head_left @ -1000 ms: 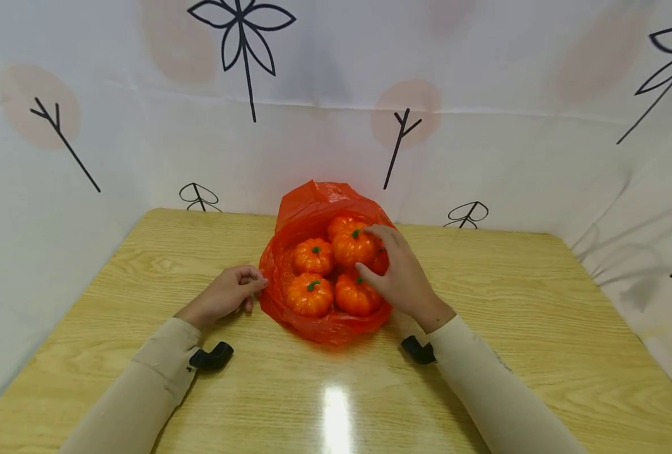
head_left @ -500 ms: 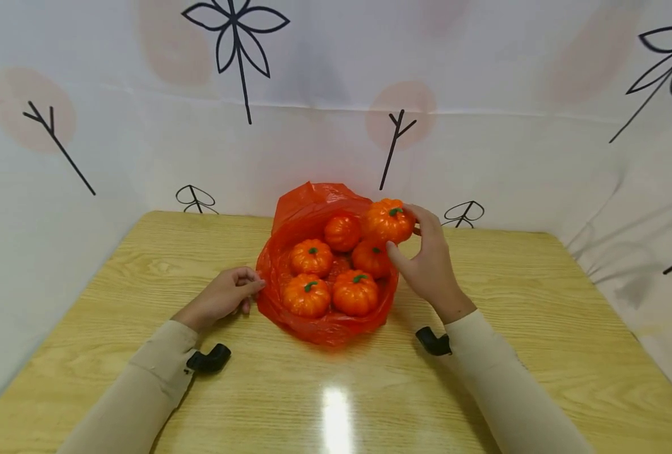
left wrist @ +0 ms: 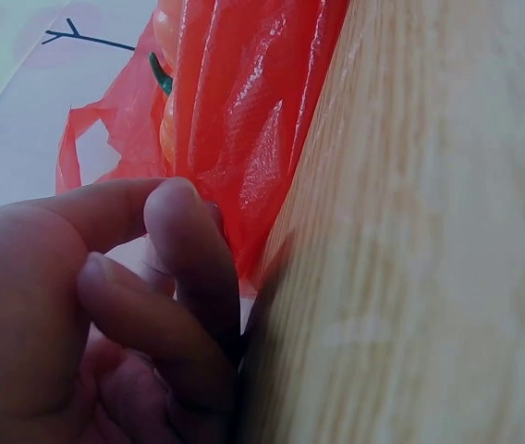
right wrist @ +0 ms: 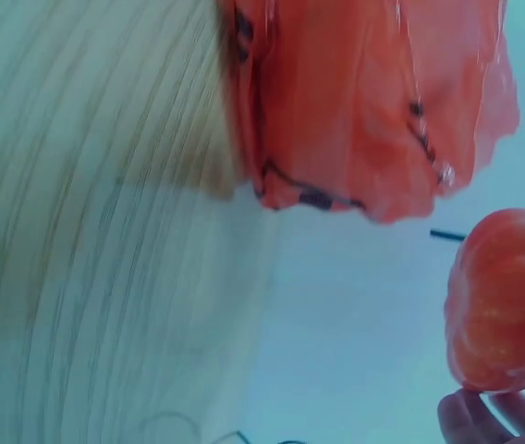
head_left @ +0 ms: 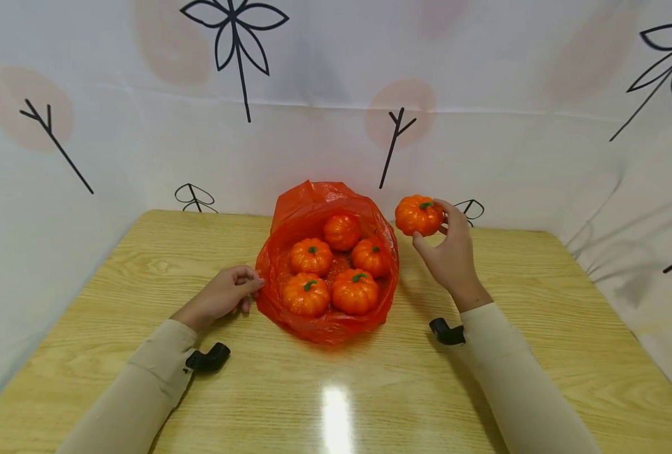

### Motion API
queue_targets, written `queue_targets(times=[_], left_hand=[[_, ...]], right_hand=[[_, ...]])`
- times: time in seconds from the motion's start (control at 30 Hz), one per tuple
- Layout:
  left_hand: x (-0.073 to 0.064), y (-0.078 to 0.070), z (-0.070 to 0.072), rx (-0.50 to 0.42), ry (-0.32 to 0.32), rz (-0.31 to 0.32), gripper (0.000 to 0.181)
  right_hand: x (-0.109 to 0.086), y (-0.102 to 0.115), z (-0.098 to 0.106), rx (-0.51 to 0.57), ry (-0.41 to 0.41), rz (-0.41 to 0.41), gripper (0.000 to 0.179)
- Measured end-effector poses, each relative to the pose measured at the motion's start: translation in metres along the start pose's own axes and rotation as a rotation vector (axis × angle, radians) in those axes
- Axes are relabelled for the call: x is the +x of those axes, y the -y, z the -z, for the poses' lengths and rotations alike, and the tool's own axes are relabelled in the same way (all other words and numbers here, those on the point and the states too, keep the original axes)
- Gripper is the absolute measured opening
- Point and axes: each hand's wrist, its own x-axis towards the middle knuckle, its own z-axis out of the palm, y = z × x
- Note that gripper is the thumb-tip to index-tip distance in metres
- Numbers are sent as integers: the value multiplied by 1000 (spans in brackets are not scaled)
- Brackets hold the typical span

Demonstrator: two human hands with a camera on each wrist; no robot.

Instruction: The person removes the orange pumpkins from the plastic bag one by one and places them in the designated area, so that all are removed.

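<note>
A red plastic bag (head_left: pixel 324 331) stands with its mouth spread wide on the table. Several small orange pumpkins with green stems lie inside, among them a front-left pumpkin (head_left: pixel 305 295) and a back pumpkin (head_left: pixel 341 232). At the bag's left rim, my left hand (head_left: pixel 226 294) pinches the plastic between thumb and finger; the left wrist view shows this pinch (left wrist: pixel 175 199) up close. To the right of the bag, raised above the table, my right hand (head_left: pixel 452 252) grips another pumpkin (head_left: pixel 418 215) between thumb and fingers. In the right wrist view that pumpkin (right wrist: pixel 503 301) is apart from the bag.
The wooden table (head_left: pixel 336 384) reaches back to a pale cloth (head_left: pixel 313 145) printed with line-drawn plants. Black curved pieces sit at both cuffs, a left one (head_left: pixel 208 358) and a right one (head_left: pixel 447 331).
My right hand has taken hold of the top pumpkin, lifted it out of the bag and carried it to the right. The left hand has stayed at the rim.
</note>
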Motion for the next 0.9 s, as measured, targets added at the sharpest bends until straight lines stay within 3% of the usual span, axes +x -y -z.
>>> queue_targets(times=[0.2, 0.57, 0.9], left_hand=[[0, 0, 0, 2, 2, -3, 29], [0, 1, 0, 3, 2, -9, 29], [1, 1, 0, -5, 4, -6, 29]], right_hand=[[3, -11, 7, -16, 36, -92, 68], [5, -27, 12, -94, 107, -165, 68], [4, -33, 17, -129, 226, -252, 70]])
